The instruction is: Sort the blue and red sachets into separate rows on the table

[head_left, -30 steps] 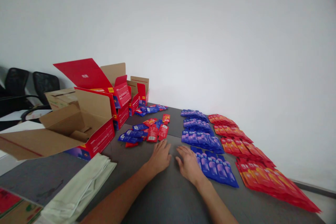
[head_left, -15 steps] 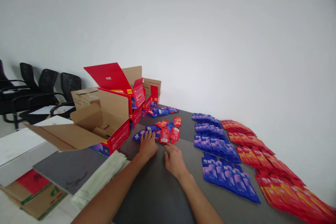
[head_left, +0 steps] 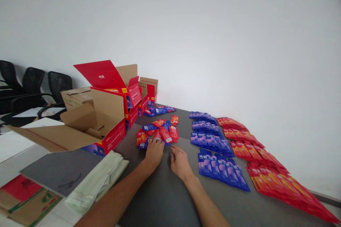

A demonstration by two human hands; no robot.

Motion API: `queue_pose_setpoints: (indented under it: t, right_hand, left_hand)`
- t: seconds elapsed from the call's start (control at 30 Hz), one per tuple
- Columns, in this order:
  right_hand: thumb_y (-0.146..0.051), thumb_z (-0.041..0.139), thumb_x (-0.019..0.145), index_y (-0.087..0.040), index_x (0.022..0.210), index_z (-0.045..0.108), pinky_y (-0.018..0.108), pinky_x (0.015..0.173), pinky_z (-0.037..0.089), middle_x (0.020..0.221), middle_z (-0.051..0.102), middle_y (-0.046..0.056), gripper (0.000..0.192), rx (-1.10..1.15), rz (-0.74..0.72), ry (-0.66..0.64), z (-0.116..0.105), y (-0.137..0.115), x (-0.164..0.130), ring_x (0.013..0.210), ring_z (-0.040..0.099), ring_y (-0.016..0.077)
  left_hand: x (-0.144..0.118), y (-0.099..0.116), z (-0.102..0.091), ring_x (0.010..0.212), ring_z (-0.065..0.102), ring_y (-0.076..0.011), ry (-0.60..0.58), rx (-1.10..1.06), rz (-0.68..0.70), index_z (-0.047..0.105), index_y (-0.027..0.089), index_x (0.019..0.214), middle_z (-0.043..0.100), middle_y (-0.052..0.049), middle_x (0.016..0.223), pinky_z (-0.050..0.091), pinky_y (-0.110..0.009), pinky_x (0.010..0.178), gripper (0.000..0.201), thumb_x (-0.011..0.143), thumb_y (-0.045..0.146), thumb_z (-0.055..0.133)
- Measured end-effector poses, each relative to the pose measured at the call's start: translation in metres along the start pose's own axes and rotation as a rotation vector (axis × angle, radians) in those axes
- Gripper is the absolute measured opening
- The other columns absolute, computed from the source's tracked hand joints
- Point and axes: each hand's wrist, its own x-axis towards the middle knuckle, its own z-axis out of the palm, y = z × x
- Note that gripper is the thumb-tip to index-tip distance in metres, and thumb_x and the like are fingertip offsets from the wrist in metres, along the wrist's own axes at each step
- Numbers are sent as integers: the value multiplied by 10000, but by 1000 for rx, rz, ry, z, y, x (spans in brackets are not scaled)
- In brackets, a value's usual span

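Observation:
My left hand (head_left: 154, 152) rests at the near edge of a loose heap of small red and blue pouches, its fingers over a blue pouch (head_left: 142, 145) lying flat. The fingers look slightly bent and apart, grasping nothing that I can see. Just to the right, my right hand (head_left: 180, 161) lies on the dark table (head_left: 165, 191) with loosely curved fingers, apart from the pouches, and nothing shows in it. Within the heap are a red pouch with a white label (head_left: 165, 134), another red pouch (head_left: 174, 133) and an orange-red pouch (head_left: 141, 137).
Fanned rows of blue pouches (head_left: 221, 170) and red pouches (head_left: 282, 184) lie on the right. An open carton (head_left: 113, 136) stands left, with more red cartons (head_left: 134, 92) behind. A folded pale cloth (head_left: 98, 181) lies at the table's left edge. More pouches (head_left: 160, 110) lie farther back.
The view has turned slightly right. My left hand has shifted on the heap. Some pouches have moved, and an orange-red one now shows at the heap's left side.

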Motion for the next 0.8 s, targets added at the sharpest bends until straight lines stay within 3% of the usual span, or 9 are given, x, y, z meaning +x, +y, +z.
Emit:
queue_pose_setpoints:
  t: [0.2,0.4,0.63,0.8]
  right_hand:
    - [-138,461,845,-141,1170,654,365,1056,393,1260,623,140,378,-77,62,-18,-24,18,-21,1193,554,240]
    - [-134,482,831,-160,1176,648,373,1064,379,1242,633,125,383,-95,52,-52,-42,32,-37,1192,546,247]
    - [-119,412,871,-134,1168,638,354,1019,418,1169,655,140,374,-31,125,119,-39,43,-38,1115,585,233]
    - [-248,407,922,-76,1261,573,397,1022,426,1238,620,182,415,102,244,276,-46,53,-35,1147,576,260]
  left_hand:
    - [-2,47,13,1044,526,-277,-35,-30,135,701,162,952,669,-128,1007,363,-417,935,286,911,190,419]
    - [3,68,22,1064,528,-279,-43,-87,22,703,165,972,650,-128,1044,381,-407,941,250,831,339,592]
    - [18,81,13,1038,555,-282,1,-116,58,718,151,885,679,-150,979,374,-423,933,339,931,278,407]
    - [28,86,5,925,584,-211,92,-397,48,673,174,827,683,-87,902,395,-336,873,337,944,283,377]
